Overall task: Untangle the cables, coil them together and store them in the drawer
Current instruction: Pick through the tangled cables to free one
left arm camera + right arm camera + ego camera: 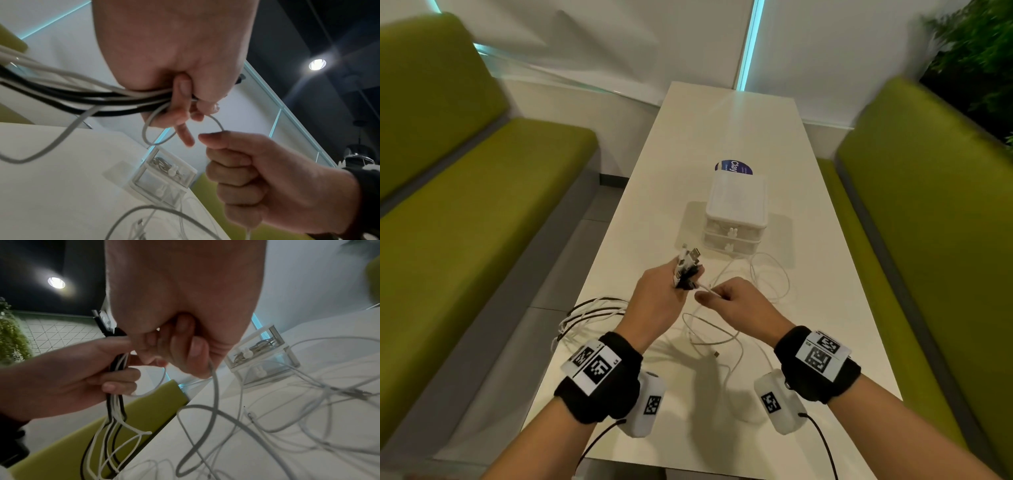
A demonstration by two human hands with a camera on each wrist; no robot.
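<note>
Now the left hand (654,298) clutches the bundle of black and white cable ends (687,265), plugs aligned for coiling, while the right hand (736,305) pinches one thin white cable (214,386) beside it, feeding it in.

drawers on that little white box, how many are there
2. The upper drawer and the lower drawer are stacked in the white box on the table, both shut. The upper one holds something already, seen from the wrist views; none look hidden.

Bundled cables (686,266) lifted — drawer (732,245) closed.
</note>
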